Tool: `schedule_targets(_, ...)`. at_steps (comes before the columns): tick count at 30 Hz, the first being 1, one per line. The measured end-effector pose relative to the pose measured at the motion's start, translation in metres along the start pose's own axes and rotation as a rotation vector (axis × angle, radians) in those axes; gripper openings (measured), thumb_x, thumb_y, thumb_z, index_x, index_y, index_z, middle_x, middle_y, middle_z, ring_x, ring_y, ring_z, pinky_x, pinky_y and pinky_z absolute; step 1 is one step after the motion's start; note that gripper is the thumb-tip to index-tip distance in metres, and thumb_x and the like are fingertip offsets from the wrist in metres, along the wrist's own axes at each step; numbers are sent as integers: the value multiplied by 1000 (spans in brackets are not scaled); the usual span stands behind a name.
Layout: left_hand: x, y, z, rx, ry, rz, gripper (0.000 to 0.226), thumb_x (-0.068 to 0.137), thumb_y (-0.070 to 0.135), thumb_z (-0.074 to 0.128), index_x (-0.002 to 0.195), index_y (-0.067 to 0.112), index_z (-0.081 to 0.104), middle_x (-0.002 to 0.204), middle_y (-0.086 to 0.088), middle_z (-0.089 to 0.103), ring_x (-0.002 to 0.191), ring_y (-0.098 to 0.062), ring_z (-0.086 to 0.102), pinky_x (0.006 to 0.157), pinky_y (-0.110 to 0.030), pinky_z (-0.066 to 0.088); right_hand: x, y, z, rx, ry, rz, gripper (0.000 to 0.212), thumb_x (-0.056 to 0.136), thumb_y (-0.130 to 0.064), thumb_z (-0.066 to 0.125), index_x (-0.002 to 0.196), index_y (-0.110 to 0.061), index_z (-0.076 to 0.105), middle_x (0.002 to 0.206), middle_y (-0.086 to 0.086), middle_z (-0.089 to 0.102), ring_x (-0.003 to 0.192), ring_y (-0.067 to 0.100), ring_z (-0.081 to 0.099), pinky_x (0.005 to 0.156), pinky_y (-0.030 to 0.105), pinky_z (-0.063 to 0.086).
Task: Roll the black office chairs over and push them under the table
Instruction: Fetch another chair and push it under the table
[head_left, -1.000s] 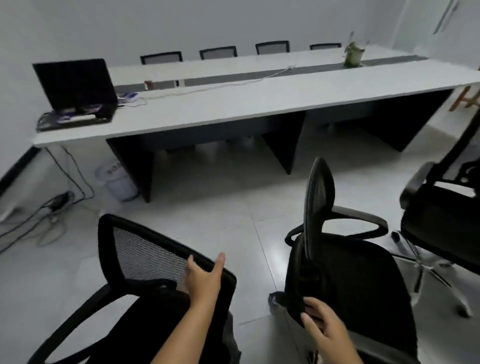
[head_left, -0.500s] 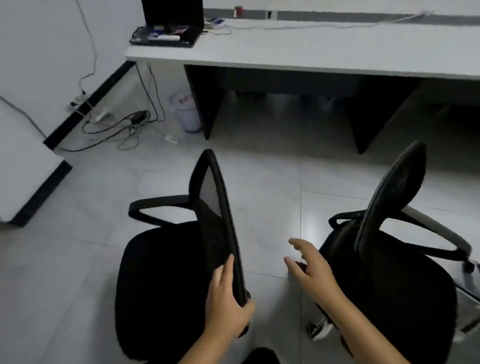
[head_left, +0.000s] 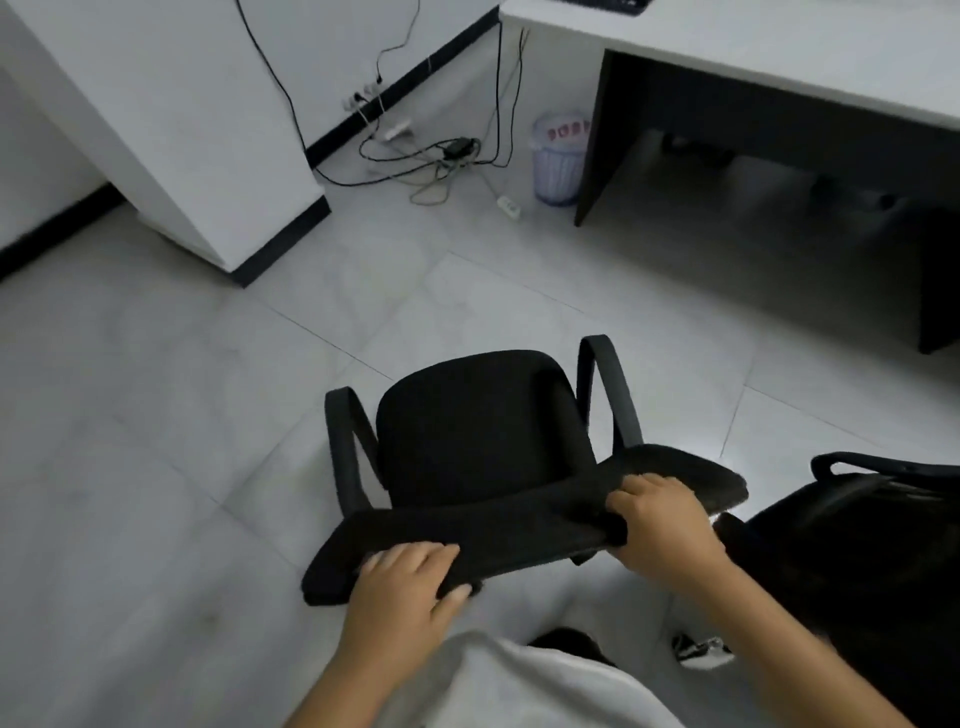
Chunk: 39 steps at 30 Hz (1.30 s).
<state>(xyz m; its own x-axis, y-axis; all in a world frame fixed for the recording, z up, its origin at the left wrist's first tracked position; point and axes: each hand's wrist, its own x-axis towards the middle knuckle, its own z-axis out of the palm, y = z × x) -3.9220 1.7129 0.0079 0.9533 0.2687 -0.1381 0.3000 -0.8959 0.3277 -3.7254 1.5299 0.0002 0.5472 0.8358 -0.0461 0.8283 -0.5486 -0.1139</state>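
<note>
Black chair backrest (head_left: 519, 525) gripped by left hand (head_left: 402, 587) and right hand (head_left: 662, 519).

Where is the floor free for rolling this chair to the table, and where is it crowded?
Free: the tiles between the held chair and the table, and the floor left of it. Crowded: cables and bin by the table leg; a second chair on the right.

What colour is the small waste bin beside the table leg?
The small ribbed waste bin is pale lavender-white with a pinkish liner; head view.
</note>
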Motion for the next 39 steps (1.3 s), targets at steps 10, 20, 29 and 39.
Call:
schedule_targets(10, 21, -101, -12, 244, 365, 287, 73, 88, 64, 12, 69, 21, 68, 62, 6, 64, 56, -10, 61, 56, -17, 47, -17, -69, 22, -75, 266, -9, 49, 64, -64, 36, 49, -22, 57, 50, -6, 51, 45, 12, 52, 45, 20, 33)
schedule_targets(20, 57, -115, -23, 266, 399, 438, 72, 88, 64, 18, 53, 21, 62, 49, 8, 53, 43, -7, 51, 42, -13, 37, -5, -73, 31, -141, 445, 64, 51, 91, -60, 15, 68, -22, 41, 50, 0, 50, 59, 17, 40, 56, 30, 22)
schedule_targets(29, 111, -108, -22, 250, 400, 462, 70, 88, 65, 16, 55, 25, 62, 50, 10, 53, 45, -5, 51, 43, -14, 39, 22, -32, 34, -203, 472, 107, 52, 89, -61, 25, 66, -19, 47, 51, 1, 50, 52, 20, 47, 56, 30, 24)
schedule_targets(39, 241, -95, -42, 337, 412, 510, 64, 82, 65, 23, 57, 22, 64, 54, 8, 56, 46, -9, 53, 41, -14, 39, 110, 45, 14, -168, 440, 194, 73, 88, -65, 14, 50, -16, 54, 49, -3, 48, 43, 18, 48, 47, 23, 33)
